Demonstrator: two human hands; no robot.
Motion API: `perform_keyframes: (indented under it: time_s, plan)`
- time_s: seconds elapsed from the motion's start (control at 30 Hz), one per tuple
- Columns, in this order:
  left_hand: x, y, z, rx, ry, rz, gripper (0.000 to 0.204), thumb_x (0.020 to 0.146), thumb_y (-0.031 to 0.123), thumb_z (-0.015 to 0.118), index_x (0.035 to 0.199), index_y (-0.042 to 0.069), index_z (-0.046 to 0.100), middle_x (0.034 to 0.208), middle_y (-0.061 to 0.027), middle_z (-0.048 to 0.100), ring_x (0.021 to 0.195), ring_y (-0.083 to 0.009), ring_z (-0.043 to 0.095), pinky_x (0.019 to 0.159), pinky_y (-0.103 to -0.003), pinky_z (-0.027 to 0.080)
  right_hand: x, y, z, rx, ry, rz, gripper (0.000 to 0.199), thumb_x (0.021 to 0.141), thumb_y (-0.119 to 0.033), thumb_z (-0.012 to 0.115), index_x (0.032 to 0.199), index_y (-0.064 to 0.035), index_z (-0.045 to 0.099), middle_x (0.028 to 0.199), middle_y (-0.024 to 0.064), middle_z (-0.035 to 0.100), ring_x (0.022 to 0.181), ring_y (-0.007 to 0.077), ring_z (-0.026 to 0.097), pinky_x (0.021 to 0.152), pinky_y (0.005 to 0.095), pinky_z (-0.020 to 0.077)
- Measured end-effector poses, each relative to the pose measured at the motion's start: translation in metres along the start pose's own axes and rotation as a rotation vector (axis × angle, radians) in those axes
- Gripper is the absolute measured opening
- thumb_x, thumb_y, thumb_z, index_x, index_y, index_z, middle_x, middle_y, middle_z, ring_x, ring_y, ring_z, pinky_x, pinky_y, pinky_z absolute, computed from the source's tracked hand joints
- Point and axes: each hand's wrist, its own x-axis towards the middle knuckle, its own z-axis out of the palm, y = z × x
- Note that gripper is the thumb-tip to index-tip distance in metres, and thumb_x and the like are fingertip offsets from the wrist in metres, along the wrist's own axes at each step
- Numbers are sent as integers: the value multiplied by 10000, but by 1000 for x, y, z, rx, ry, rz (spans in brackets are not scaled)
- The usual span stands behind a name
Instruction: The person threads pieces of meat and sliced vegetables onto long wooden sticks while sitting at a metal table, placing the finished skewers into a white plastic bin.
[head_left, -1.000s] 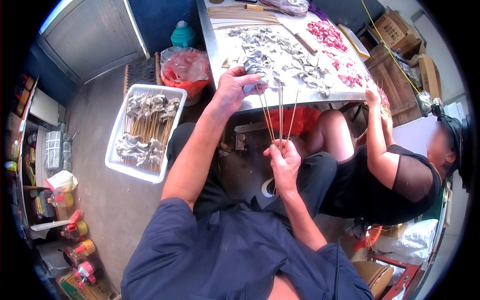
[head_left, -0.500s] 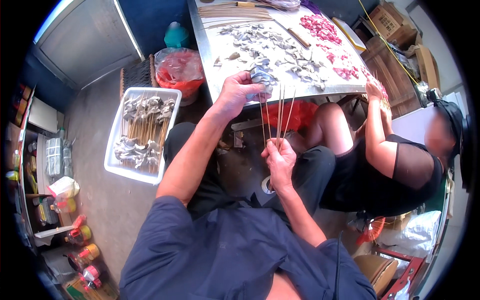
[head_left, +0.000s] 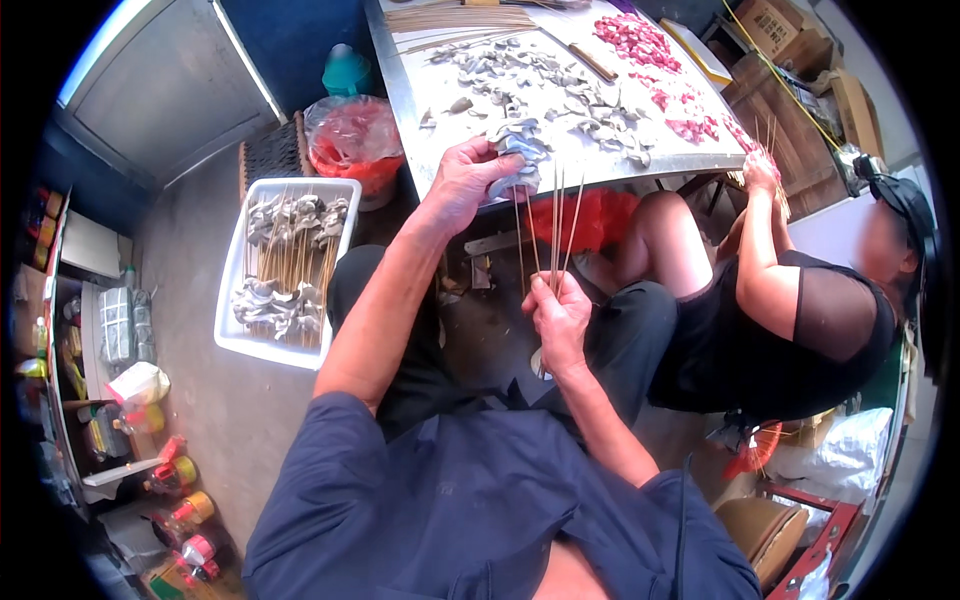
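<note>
Fingers of the person's left hand (head_left: 463, 186) are pinched around a ruffled clump of pale grey, soft-looking pieces (head_left: 520, 142), thumb pointing to the right. The left forearm (head_left: 372, 295) reaches forward and slightly inward from a rolled dark sleeve, the wrist a little bent, so the clump sits just in front of the near edge of a white-covered, metal-edged worktop (head_left: 430, 152).

Nearer the body and lower, the right hand (head_left: 557, 312) has its fingers closed on the lower ends of several thin, light-brown wooden skewers (head_left: 556, 228), knuckles up. The right forearm (head_left: 612, 425) slants up and leftward to it. Two skewers run up to the grey clump; the others fan out beside it with bare tips.

More loose grey pieces (head_left: 592, 112) lie spread across the worktop, with small red-and-white chunks (head_left: 637, 45) farther right. On the left, a white rectangular plastic tray (head_left: 230, 290) holds loaded skewers (head_left: 285, 262).

A brown cardboard box (head_left: 768, 35) at upper right bears dark printing, and the navy shirt (head_left: 430, 535) a small chest mark, too small to make out.
</note>
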Motion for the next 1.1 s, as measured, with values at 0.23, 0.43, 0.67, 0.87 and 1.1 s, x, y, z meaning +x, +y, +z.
perform_keyframes:
  time_s: [0.23, 0.43, 0.67, 0.87, 1.1]
  plan:
    - [-3, -9, 6, -25, -100, 14, 271, 866, 31, 645, 1125, -41, 611, 972, -123, 685, 826, -198, 686, 709, -335, 593, 5, -8, 0, 43, -12, -23, 77, 937, -109, 572, 889, -57, 600, 649, -26, 551, 532, 20, 420, 479, 183, 310]
    - [-5, -1, 9, -106, -73, 90, 292, 882, 21, 632, 1170, -9, 595, 1067, -105, 667, 940, -187, 661, 764, -317, 576, 21, -18, 7, 66, -26, -97, 72, 935, -87, 565, 888, -44, 598, 659, -29, 548, 579, 31, 455, 526, 184, 347]
    - [-6, -1, 6, 6, -119, 92, 381, 824, -10, 681, 1189, 3, 574, 1076, -102, 663, 955, -177, 645, 796, -323, 566, 17, -15, 8, 12, -16, -125, 66, 936, -80, 569, 897, -36, 600, 675, -30, 561, 607, 34, 485, 554, 186, 377]
    - [-6, -1, 4, 2, -96, 85, 386, 818, 19, 701, 1181, -8, 574, 1059, -102, 664, 962, -174, 640, 800, -317, 559, 18, -12, 9, 26, -21, -128, 66, 936, -82, 570, 905, -34, 602, 677, -27, 569, 610, 35, 490, 554, 185, 381]
    - [-4, 6, 0, 77, 82, 191, 497, 907, 263, 665, 1274, -9, 469, 1073, -85, 609, 911, -129, 610, 758, -286, 531, 17, -9, 4, 29, 1, -110, 80, 938, -99, 572, 917, -32, 612, 678, -25, 572, 603, 34, 485, 546, 186, 371]
